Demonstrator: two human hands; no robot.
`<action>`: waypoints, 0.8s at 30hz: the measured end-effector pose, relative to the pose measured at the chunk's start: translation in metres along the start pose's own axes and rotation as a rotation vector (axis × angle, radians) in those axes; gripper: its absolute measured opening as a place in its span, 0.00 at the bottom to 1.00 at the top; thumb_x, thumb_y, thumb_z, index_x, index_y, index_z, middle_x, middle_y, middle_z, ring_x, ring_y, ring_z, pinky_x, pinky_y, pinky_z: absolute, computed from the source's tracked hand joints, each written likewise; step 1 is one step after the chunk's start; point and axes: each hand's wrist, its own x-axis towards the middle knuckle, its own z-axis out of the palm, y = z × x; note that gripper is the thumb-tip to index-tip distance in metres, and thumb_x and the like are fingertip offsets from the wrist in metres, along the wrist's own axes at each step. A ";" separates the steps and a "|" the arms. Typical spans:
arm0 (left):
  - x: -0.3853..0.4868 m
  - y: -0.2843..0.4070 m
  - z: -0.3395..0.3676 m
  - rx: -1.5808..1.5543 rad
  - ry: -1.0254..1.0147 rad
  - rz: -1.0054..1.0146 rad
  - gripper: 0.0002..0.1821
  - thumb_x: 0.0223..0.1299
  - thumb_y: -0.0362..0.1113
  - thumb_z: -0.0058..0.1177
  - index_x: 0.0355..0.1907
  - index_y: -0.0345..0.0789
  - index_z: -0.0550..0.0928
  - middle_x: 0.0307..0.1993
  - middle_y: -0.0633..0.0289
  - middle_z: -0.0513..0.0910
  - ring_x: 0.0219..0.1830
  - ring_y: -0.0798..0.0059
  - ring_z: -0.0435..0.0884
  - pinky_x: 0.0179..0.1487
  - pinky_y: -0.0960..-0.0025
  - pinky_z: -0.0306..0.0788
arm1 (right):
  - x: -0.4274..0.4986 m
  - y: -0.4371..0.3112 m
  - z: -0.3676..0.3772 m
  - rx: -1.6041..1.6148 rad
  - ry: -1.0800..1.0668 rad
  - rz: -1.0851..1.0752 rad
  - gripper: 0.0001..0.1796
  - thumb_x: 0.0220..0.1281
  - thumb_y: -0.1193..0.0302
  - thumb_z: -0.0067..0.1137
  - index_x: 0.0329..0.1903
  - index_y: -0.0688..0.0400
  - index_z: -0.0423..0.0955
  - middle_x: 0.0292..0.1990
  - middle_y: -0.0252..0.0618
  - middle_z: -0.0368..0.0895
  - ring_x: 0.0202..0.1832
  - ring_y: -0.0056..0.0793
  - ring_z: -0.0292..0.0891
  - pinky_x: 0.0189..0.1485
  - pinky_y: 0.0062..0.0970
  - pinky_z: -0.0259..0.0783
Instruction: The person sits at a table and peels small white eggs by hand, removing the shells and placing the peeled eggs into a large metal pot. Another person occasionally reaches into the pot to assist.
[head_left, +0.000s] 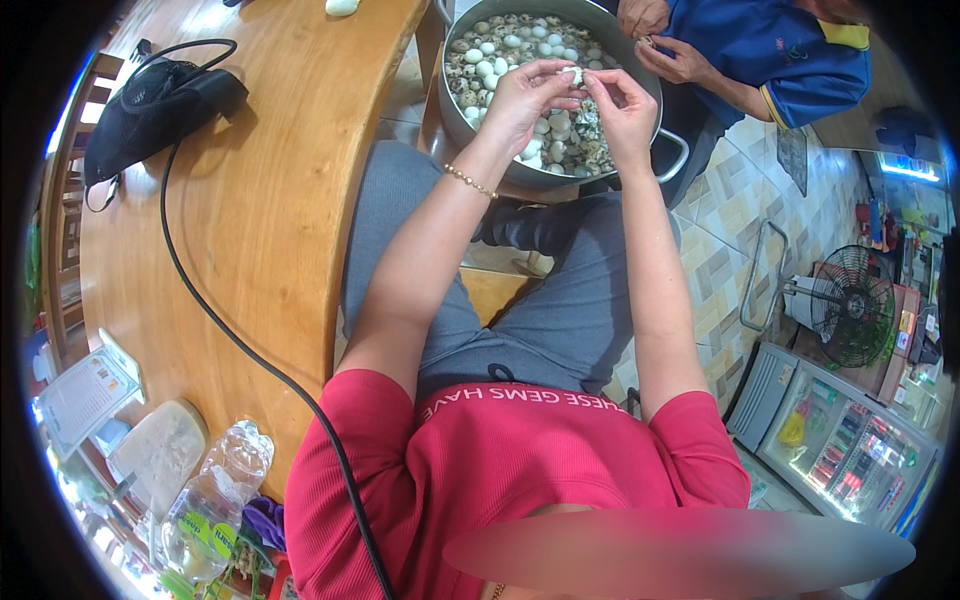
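Note:
A partly peeled quail egg (574, 76) is between my two hands above a large metal pot. My left hand (534, 94) holds it between thumb and fingers, and my right hand (619, 101) touches its right side with thumb and index finger. Below, the pot (448, 112) holds water with many speckled quail eggs (469, 97) in their shells, white peeled eggs (501, 66) and bits of shell. Across the pot's right side, another person's hands (675, 60) hold a speckled egg (645, 42).
A wooden table (285, 150) runs along my left, with a black bag (161, 112), a black cable, a plastic bottle (199, 525) and a plastic container (161, 450). A metal pot handle (679, 157) sticks out right. Farther right are a fan (853, 304) and a glass-door cooler (840, 442).

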 end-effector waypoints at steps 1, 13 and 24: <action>0.000 -0.001 0.000 0.012 0.009 0.002 0.14 0.58 0.29 0.55 0.47 0.26 0.76 0.37 0.55 0.81 0.36 0.70 0.83 0.38 0.73 0.79 | 0.000 -0.001 0.000 -0.058 -0.002 -0.037 0.03 0.52 0.77 0.61 0.30 0.63 0.78 0.26 0.34 0.81 0.26 0.16 0.75 0.30 0.16 0.69; 0.001 -0.002 -0.002 0.014 -0.033 -0.017 0.16 0.55 0.28 0.58 0.47 0.28 0.77 0.37 0.55 0.82 0.37 0.69 0.83 0.40 0.73 0.79 | -0.001 -0.002 0.000 -0.141 -0.005 -0.001 0.04 0.59 0.75 0.55 0.33 0.63 0.74 0.28 0.31 0.77 0.28 0.14 0.71 0.32 0.17 0.67; 0.001 -0.001 -0.001 0.058 -0.068 -0.012 0.18 0.54 0.28 0.59 0.50 0.30 0.78 0.38 0.60 0.81 0.36 0.78 0.80 0.43 0.76 0.76 | -0.001 0.011 -0.005 0.256 -0.157 0.293 0.05 0.66 0.72 0.49 0.37 0.60 0.71 0.28 0.25 0.73 0.29 0.12 0.67 0.29 0.15 0.64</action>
